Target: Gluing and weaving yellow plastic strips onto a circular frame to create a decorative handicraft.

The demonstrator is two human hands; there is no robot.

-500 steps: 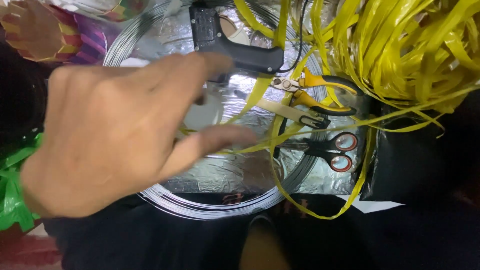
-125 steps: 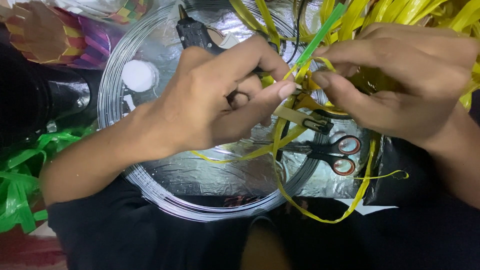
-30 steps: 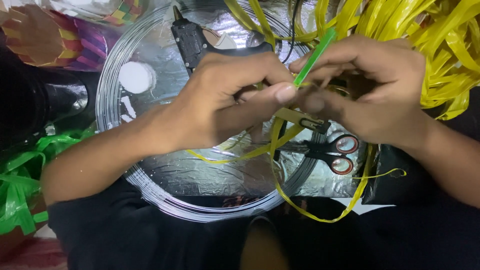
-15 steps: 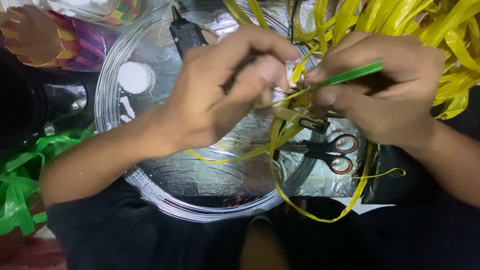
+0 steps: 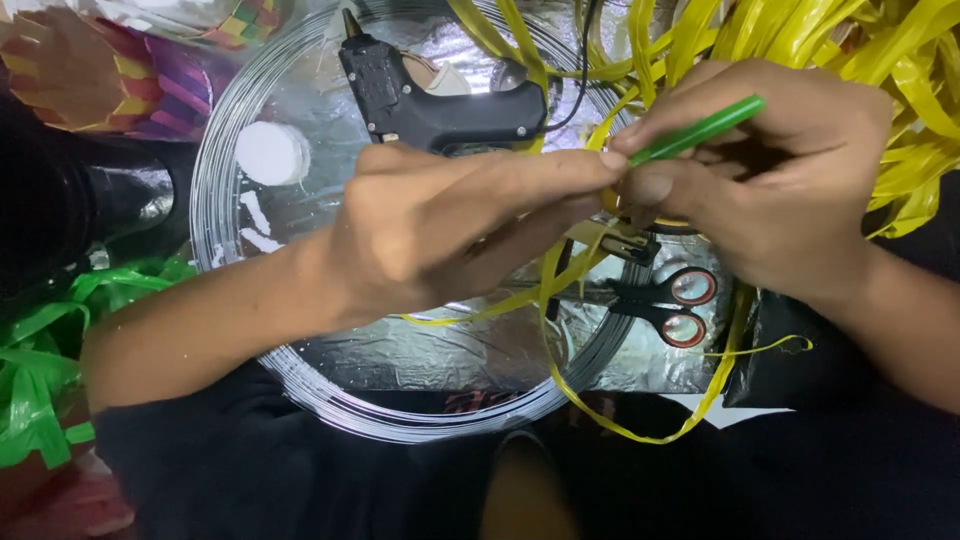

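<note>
1. Above the foil-lined tray [image 5: 400,350], the right hand [image 5: 770,190] has its grip closed on a green stick [image 5: 700,128], tilted up to the right.
2. The left hand [image 5: 450,225] pinches shut on the stick's lower end, fingertips touching the right thumb.
3. A black glue gun [image 5: 440,100] lies just behind the hands.
4. Scissors [image 5: 665,305] with red-lined handles rest below them, among yellow strips [image 5: 800,30].

Bright light from above on the middle of the scene, hard glare on the crinkled foil sheet [image 5: 420,345] and wire coil [image 5: 300,385], lower edge and left side sunk in deep shadow, hands slightly soft, yellow strips [image 5: 850,40] overexposed at top right corner
</note>
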